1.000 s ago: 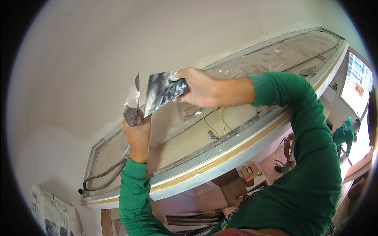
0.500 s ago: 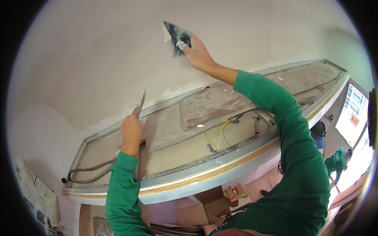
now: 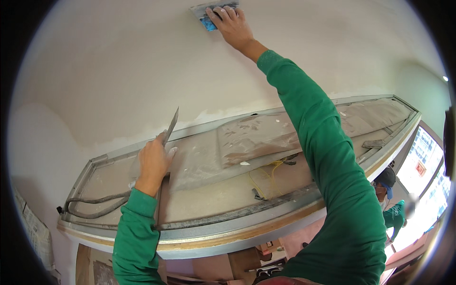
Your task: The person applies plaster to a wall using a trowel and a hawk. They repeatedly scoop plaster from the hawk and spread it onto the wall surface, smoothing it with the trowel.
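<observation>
High on the pale wall [image 3: 142, 66], my right hand [image 3: 235, 29] presses a wide putty knife [image 3: 209, 21] flat to the surface. My fingers are spread across its back, which has a blue patch and whitish smears. Lower down and to the left, my left hand [image 3: 154, 164] grips a second putty knife [image 3: 172, 124]. Its thin blade points up and shows nearly edge-on; the handle is mostly hidden by my fingers. This hand hovers above the left part of a long, metal-framed ledge [image 3: 209, 232] and is away from the wall.
Inside the ledge lie a dusty plastic sheet [image 3: 256, 137], yellow wires [image 3: 273, 178] and a grey conduit [image 3: 102, 200]. Newspaper [image 3: 35, 232] covers something at lower left. Below right are a person in a dark cap [image 3: 385, 178], another in green [image 3: 394, 216], and a bright window [image 3: 420, 154].
My right hand has swung up the wall, and its putty knife now lies against the surface, its plaster-loaded edge no longer showing. My left hand stays near the same spot, its blade slightly turned.
</observation>
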A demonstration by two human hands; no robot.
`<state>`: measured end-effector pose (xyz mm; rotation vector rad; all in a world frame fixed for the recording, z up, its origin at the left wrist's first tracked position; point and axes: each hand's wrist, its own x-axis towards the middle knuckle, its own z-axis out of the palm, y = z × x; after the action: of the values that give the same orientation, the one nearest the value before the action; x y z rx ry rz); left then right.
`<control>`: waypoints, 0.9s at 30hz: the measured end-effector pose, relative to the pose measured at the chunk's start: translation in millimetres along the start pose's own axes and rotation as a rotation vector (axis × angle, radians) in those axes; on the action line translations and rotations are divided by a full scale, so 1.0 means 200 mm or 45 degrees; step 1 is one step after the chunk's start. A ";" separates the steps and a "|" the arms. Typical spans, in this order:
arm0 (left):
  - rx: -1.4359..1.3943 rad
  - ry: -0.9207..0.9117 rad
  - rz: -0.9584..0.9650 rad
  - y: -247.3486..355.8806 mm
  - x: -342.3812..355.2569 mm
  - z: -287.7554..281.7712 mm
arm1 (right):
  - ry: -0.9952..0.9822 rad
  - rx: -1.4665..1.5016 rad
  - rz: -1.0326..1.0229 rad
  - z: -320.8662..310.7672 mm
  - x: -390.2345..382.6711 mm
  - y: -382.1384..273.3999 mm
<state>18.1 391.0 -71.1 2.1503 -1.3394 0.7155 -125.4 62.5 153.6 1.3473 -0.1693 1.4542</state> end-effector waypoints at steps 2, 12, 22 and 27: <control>0.002 0.024 0.013 -0.01 0.01 0.00 | 0.040 -0.041 -0.017 0.03 -0.02 0.00; -0.026 0.023 0.003 -0.02 0.01 0.02 | -0.197 0.026 0.004 0.12 -0.22 -0.16; 0.004 0.008 -0.007 -0.02 0.01 0.03 | -0.394 0.238 -0.009 0.10 -0.57 -0.37; -0.021 -0.040 -0.037 0.00 0.01 0.00 | -0.501 0.359 -0.045 0.02 -0.78 -0.48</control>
<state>18.5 390.6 -69.8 2.1721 -1.3226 0.6595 -87.5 5.9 -17.5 1.8526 -0.1977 1.2008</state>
